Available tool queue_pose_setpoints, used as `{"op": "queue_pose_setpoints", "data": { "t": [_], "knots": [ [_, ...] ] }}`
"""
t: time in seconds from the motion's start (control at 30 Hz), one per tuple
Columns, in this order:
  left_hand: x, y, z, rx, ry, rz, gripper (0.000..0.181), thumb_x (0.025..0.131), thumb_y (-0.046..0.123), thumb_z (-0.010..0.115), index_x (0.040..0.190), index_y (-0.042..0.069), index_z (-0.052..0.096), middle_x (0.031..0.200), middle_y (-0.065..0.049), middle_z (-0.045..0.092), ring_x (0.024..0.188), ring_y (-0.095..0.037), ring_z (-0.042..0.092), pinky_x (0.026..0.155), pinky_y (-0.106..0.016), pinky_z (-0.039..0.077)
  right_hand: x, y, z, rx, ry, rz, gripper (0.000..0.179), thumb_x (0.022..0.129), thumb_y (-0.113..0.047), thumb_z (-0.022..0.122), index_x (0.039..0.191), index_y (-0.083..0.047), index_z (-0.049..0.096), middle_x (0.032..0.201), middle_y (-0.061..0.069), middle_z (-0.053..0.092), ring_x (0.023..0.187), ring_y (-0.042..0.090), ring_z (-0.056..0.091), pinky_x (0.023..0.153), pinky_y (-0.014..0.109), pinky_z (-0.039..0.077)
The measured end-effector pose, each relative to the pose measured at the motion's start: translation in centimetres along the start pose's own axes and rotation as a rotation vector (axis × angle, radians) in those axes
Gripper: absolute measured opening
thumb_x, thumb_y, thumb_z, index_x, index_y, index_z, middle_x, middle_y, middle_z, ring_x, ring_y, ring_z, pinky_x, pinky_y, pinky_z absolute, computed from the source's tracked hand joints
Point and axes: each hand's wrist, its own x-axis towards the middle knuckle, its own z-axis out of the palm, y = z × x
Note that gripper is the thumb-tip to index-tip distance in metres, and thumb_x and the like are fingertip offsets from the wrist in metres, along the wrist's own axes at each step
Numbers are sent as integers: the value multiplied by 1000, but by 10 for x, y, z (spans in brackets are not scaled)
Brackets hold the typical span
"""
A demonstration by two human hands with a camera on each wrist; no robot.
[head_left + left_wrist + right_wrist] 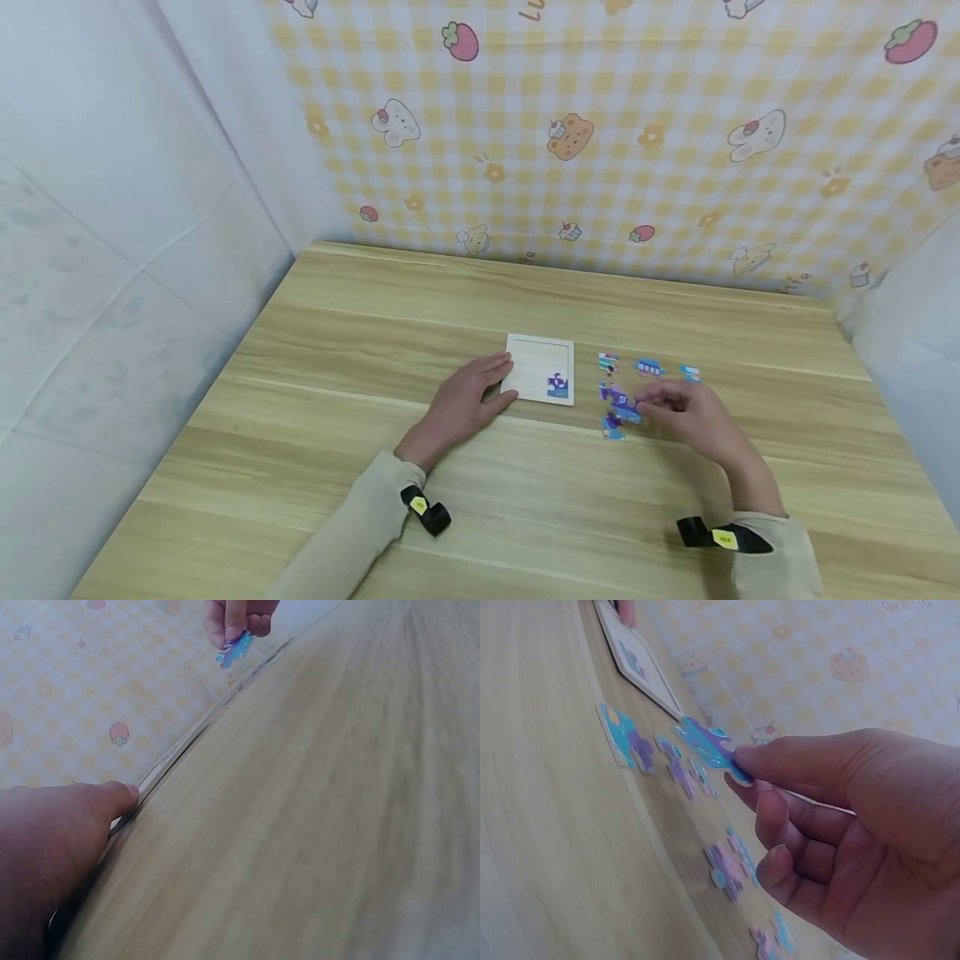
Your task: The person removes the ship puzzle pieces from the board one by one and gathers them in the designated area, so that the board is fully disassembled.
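A white puzzle tray [534,367] lies on the table, with one purple and blue puzzle piece [557,385] in its lower right corner. My left hand [467,402] rests at the tray's left edge, its fingers and thumb touching the rim. Between thumb and forefinger my right hand [840,817] pinches a blue and purple puzzle piece [709,746], lifted over the table. Below it lie several loose pieces, among them a blue and purple one [622,739] and a pink and purple one [724,870]. In the head view the right hand hides part of this group.
The wooden table [300,367] reaches back to a yellow checked cloth [525,167] with printed animals and strawberries. White cloth [112,250] hangs on the left side. A blue train piece [649,367] lies behind the right hand.
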Motion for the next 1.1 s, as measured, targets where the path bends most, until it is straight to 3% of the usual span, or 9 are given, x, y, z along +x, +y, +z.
{"op": "queue_pose_setpoints", "data": {
  "t": [0.4,0.53,0.87,1.1],
  "knots": [
    [0,-2,1,-10,5,17,56,104,40,63,148,6,55,159,-3,47,148,-25,42,123,-41,33,-19,14,-18,-17,-44,75,15,98,-9,72,109,0,77,106,12,74,83,8,64,67,26,58],
    [0,-2,1,-11,10,23,56,104,39,64,148,6,56,158,-4,48,148,-26,42,123,-42,33,-23,16,-22,-35,-49,96,15,97,-11,73,108,-2,78,101,8,75,80,7,63,66,25,56],
    [1,-2,1,-6,10,18,57,104,41,63,148,6,55,159,-3,47,148,-25,42,123,-41,33,-23,21,-24,-55,-81,163,15,98,-12,72,108,-3,79,104,11,74,80,9,59,65,24,53],
    [1,-4,2,-8,9,15,57,104,41,63,148,6,55,159,-2,47,148,-24,42,123,-41,33,-25,25,-24,-63,-80,168,16,99,-12,71,110,-5,80,108,10,72,84,8,59,67,24,53]
  ]
}}
